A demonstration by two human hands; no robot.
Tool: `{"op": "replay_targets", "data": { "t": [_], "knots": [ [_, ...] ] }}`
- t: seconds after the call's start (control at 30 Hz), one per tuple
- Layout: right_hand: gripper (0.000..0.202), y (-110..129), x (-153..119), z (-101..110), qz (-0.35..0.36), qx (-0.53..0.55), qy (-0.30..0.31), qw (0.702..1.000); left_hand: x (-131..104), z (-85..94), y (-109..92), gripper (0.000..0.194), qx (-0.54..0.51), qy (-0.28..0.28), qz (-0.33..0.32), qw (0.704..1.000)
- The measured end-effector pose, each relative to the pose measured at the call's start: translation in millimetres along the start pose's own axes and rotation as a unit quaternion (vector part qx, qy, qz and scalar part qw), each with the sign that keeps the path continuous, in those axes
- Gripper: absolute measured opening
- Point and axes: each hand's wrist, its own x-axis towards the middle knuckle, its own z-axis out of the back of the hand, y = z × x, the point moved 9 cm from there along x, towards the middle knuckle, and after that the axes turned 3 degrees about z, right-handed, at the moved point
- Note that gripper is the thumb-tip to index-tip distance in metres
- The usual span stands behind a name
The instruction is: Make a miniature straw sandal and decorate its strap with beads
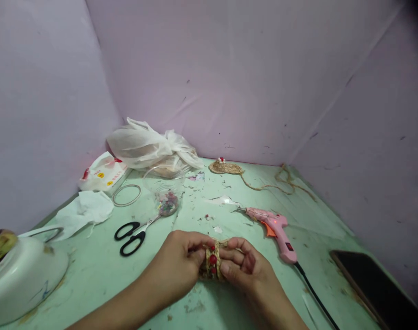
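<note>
Between my hands is a small woven jute band (213, 266) with a row of red beads down its middle. My left hand (184, 254) pinches its left side, thumb and fingers closed together. On the other side my right hand (243, 266) grips the band's right edge, its thumb in front and its fingers curled behind. The band's back and underside are hidden by my fingers. A pink glue gun (272, 229) lies to the right of my hands, its small light glowing orange. Black-handled scissors (136, 236) rest on the left.
A clear cup of beads (168, 201) stands by the scissors' tips. Behind lie a knotted plastic bag (150, 146), a tissue pack (104, 174) and a jute sole shape (225, 168) with trailing cord. A white bowl (33, 279) is left, a phone (373, 288) right.
</note>
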Motion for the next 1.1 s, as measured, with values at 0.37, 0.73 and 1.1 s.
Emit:
{"op": "replay_targets", "data": {
  "t": [0.37, 0.73, 1.1],
  "knots": [
    [0.038, 6, -5, 1, 0.018, 0.011, -0.022, 1.0, 2, 5.8, 16, 0.013, 0.008, -0.02, 0.066, 0.998],
    [0.045, 4, -24, -7, 0.053, 0.13, 0.0, 0.99, 10, 2.3, -10, 0.025, 0.019, 0.02, -0.037, 0.999],
    [0.035, 33, -32, 21, 0.035, -0.038, -0.123, 0.991, 46, -4.6, 32, 0.032, -0.143, 0.083, 0.093, 0.982]
  ]
}}
